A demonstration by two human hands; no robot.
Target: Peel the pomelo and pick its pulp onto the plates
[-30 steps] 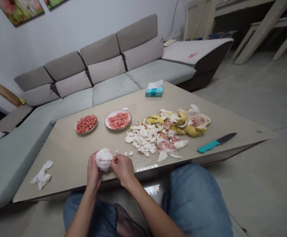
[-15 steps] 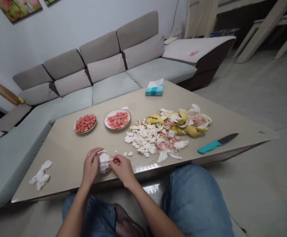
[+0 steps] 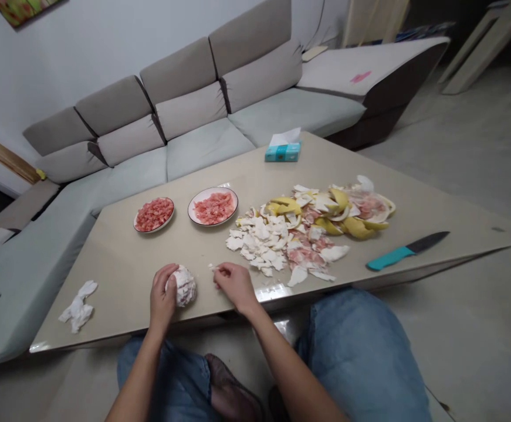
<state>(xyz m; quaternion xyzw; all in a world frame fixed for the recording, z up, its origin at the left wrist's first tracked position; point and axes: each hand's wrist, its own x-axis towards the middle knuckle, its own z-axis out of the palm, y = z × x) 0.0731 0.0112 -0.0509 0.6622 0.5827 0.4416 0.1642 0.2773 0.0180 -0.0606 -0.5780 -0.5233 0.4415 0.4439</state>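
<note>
Crumpled tissue (image 3: pixel 78 305): lies on the surface (image 3: pixel 118 264), well off to the left of the left hand.
Left hand (image 3: pixel 162 298): wrapped around the left side of the fruit with the thumb over its top, grasping it.
Fruit (image 3: pixel 185 286): round and coated in white pith. It rests on the surface near the front edge, between the two hands, and touches only the left one.
Right hand (image 3: pixel 236 283): just right of the fruit and clear of it, fingertips pinched on a small scrap of pith (image 3: pixel 213 268).
Plates: two hold pink pieces, one (image 3: pixel 138 225) beyond the left hand, the other (image 3: pixel 192 210) beyond the gap between the hands.
Peel heap (image 3: pixel 299 234): white pith, pink skins and yellow rind, spread beyond and right of the right hand.
Tissue box (image 3: pixel 283 151): farther off, beyond the heap.
Knife (image 3: pixel 407 251): teal handle, dark blade, well right of the right hand.
</note>
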